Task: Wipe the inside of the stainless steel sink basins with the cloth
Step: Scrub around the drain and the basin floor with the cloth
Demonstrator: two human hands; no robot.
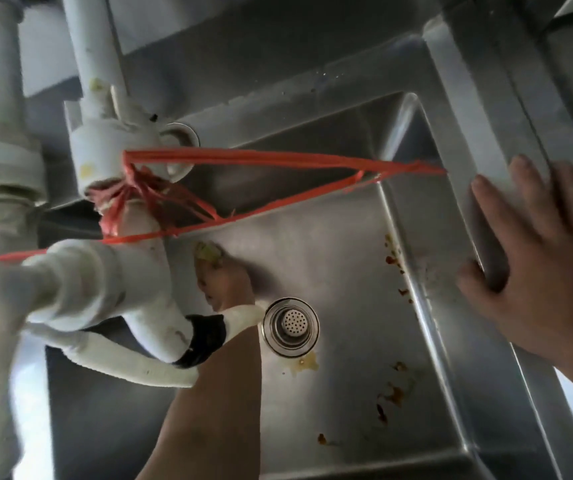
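I am looking down into the stainless steel sink basin, which fills most of my view. White plastic faucet pipes crowd the left side, bound with red plastic string that stretches across to the basin's right rim. My right hand rests on that rim with its fingers straight and spread, the thumb hooked over the inner edge. My left hand reaches down onto the basin floor behind the faucet spout; it seems to press a small yellowish cloth, but the pipes hide the fingers and I cannot tell how they lie. The round drain strainer sits just right of that wrist. Brown stains dot the floor along the right wall.
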